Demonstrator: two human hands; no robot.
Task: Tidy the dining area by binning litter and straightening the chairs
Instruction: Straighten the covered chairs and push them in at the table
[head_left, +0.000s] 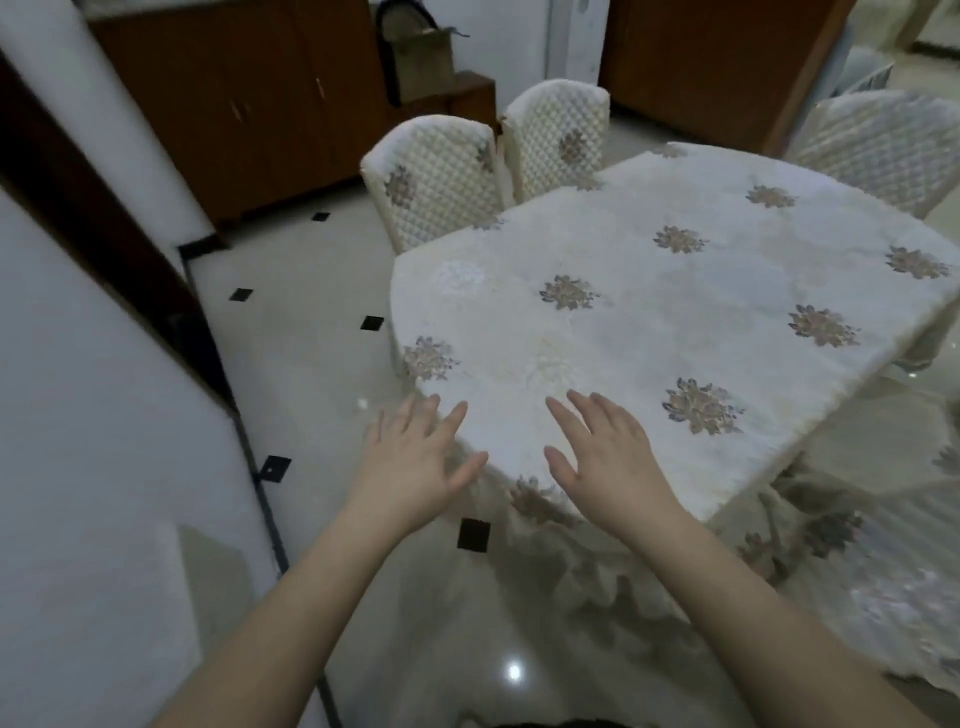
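A dining table (675, 312) under a white cloth with embroidered flowers fills the right half of the view. Two chairs in quilted white covers stand side by side at its far left edge, the nearer chair (436, 176) and the farther chair (558, 135), both pushed close to the table. A third covered chair (883, 145) stands at the far right. My left hand (415, 462) hovers with spread, straight fingers at the table's near left corner. Beside it, my right hand (608, 457) is also open over the near edge. Neither hand holds anything. I see no litter on the cloth.
A white wall (93, 467) with a dark door frame runs along the left. Brown wooden cabinets (249, 104) line the back, with a bag on a low stand (421, 57). The glossy tiled floor (301, 364) lies between wall and table.
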